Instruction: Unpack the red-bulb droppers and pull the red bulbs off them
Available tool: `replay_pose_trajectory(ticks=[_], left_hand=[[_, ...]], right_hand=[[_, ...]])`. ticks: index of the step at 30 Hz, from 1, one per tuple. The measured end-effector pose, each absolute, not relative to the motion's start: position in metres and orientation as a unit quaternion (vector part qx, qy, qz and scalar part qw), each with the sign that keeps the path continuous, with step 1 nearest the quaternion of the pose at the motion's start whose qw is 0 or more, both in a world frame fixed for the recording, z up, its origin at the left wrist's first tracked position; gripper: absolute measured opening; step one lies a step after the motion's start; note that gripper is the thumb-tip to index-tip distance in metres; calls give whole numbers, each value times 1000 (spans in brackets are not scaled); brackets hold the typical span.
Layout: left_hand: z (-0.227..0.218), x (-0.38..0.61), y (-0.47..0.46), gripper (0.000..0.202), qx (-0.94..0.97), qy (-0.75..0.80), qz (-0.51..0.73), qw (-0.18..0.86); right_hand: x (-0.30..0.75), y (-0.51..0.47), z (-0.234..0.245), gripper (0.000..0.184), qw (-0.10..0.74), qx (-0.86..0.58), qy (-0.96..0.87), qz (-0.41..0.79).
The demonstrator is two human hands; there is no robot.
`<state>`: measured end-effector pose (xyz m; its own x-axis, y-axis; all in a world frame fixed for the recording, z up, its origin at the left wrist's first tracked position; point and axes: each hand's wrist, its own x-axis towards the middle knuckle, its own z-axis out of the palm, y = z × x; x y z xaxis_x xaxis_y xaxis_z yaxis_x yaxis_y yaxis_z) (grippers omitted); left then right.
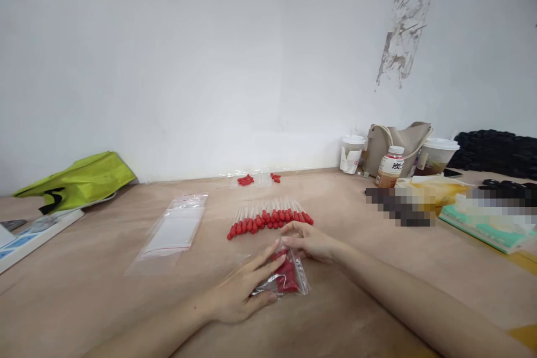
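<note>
In front of me lies a clear zip bag [302, 279] with red rubber bulbs [287, 275] showing through it. My left hand [247, 286] rests on the bag's left side, fingers stretched out and spread across the plastic. At the bag's upper edge, my right hand [312, 241] has its thumb and fingers closed together on the plastic. Just beyond both hands is a row of droppers [268, 218] with red bulbs toward me and thin clear tubes pointing to the wall. The right fingertips are close to the nearest bulbs.
Flat empty zip bags [174, 229] lie on the left. More red bulbs [245, 180] sit in plastic by the wall. A power strip [39, 235] and yellow-green bag [88, 179] are far left. Bottle [388, 168], cups [352, 154], handbag [398, 142] and tissue pack [482, 224] stand right.
</note>
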<state>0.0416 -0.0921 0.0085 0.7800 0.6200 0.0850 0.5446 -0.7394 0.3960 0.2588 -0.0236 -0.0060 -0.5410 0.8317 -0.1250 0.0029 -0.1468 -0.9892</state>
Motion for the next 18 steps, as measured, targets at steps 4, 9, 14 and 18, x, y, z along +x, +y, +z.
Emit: replay_pose_trajectory(ticks=[4, 9, 14, 18], left_hand=[[8, 37, -96, 59, 911, 346, 110, 195], [10, 35, -96, 61, 899, 350, 144, 218], [21, 48, -80, 40, 902, 323, 223, 180], [30, 66, -61, 26, 934, 269, 228, 65]], right_hand=[[272, -43, -3, 62, 304, -358, -510, 721], [267, -55, -4, 67, 333, -412, -483, 697], [260, -54, -3, 74, 343, -433, -489, 675], [258, -55, -5, 76, 356, -409, -523, 658]])
